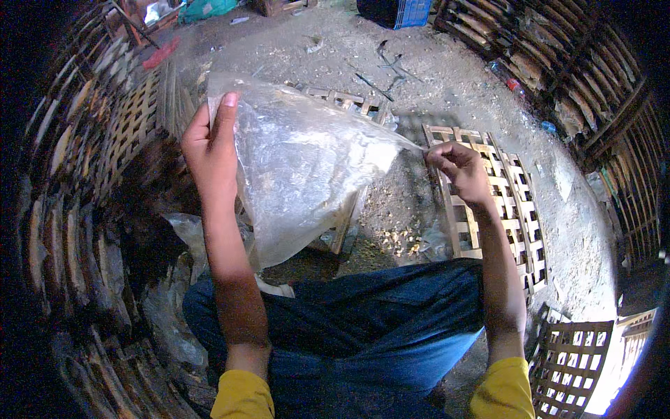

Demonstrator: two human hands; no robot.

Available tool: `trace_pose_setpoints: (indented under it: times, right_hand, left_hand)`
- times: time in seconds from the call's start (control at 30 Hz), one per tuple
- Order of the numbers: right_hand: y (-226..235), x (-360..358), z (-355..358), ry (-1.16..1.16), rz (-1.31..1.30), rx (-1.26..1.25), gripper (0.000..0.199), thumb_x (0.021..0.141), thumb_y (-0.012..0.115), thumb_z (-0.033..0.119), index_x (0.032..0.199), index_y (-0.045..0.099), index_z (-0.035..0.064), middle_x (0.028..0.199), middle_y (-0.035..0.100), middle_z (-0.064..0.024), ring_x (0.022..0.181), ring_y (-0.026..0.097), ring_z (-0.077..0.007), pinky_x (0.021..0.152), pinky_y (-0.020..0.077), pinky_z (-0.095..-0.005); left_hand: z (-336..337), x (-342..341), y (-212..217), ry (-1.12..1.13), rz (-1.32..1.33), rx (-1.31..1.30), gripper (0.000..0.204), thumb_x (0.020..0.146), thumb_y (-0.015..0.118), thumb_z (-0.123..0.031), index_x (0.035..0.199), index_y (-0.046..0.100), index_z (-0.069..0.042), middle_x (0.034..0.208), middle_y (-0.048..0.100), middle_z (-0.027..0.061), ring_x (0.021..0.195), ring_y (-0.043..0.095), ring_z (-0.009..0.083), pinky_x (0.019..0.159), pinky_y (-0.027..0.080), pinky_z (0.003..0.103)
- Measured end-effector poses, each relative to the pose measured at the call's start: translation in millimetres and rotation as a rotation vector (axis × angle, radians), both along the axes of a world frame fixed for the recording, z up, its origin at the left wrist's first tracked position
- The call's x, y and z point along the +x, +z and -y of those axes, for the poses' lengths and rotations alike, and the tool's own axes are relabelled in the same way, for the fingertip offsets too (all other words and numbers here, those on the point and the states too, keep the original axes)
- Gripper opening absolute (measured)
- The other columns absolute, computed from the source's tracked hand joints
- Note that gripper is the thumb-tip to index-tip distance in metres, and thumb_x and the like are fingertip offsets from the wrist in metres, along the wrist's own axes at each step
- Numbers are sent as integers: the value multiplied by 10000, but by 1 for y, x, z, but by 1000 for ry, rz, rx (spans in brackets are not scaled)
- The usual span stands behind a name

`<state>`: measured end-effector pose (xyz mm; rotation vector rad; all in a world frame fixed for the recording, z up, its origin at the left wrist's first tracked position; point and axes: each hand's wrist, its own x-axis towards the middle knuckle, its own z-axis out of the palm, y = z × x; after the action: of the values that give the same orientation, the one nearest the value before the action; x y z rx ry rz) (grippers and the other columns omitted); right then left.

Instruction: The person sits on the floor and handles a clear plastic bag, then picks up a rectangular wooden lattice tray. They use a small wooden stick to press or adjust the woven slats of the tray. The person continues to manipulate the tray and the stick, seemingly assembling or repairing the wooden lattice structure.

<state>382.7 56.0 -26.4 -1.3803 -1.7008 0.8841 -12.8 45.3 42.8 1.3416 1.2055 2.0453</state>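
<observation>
A clear plastic bag [307,160] is stretched between my two hands, in front of my bent legs in blue jeans. My left hand [218,140] pinches its upper left edge, with the thumb lying over the film. At the right, the fingers of my right hand [457,167] are closed on a drawn-out, twisted corner. The bag's lower part hangs loose and wrinkled. Through and behind it, part of a woven slat panel [345,223] shows on the ground.
Another woven slat panel [495,188] lies on the dirt floor under my right hand. More crumpled plastic [174,314] is beside my left leg. Stacked slatted frames [77,258] rise on the left. A blue crate [412,12] stands at the far side, and slat walls [558,63] line the right.
</observation>
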Motion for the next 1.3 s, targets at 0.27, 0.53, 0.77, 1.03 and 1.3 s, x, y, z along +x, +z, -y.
trace_pose_setpoints:
  times: [0.27,0.53,0.77,1.03,1.3]
  right_hand:
    - [-16,-21,-1,256,21,-224,788,882,786,145,1506,321,22,1456,485,-185,1195,577,-244,1026,492,-390]
    - [-61,-56,-10,438,-40,-362,1180,756,848,522,1563,181,-20,1513,412,-295,1327,518,-384,1120,416,-492]
    - [-29,-67,-2,338,-246,-81,550,889,776,308,1296,614,-25,1265,655,-164,1175,590,-238,1006,458,-391]
    - [11,-66,21,156,-262,-81,270,931,754,232,1055,701,-1,934,713,-30,873,622,-114,809,498,-300]
    - [11,-81,38,291,-115,243,245,836,671,-53,1075,688,-2,1044,717,-82,998,653,-148,876,514,-322]
  left_hand:
    - [10,49,-20,-306,-60,3,193,955,651,-104,1124,720,-40,929,682,-35,788,554,22,715,449,193]
    - [31,67,-20,-865,363,22,299,885,681,-160,1154,664,-29,1066,700,56,922,654,117,799,542,285]
    - [13,16,-27,-889,641,-113,436,946,663,-324,1287,603,-60,1181,658,84,1048,635,214,939,515,373]
    - [-18,-30,-22,259,-223,-41,666,873,781,-290,1434,497,-70,1331,585,124,1168,565,246,1018,442,400]
    - [3,58,-17,-293,-931,164,684,739,831,-172,1372,577,-120,1422,544,145,1382,458,315,1160,326,485]
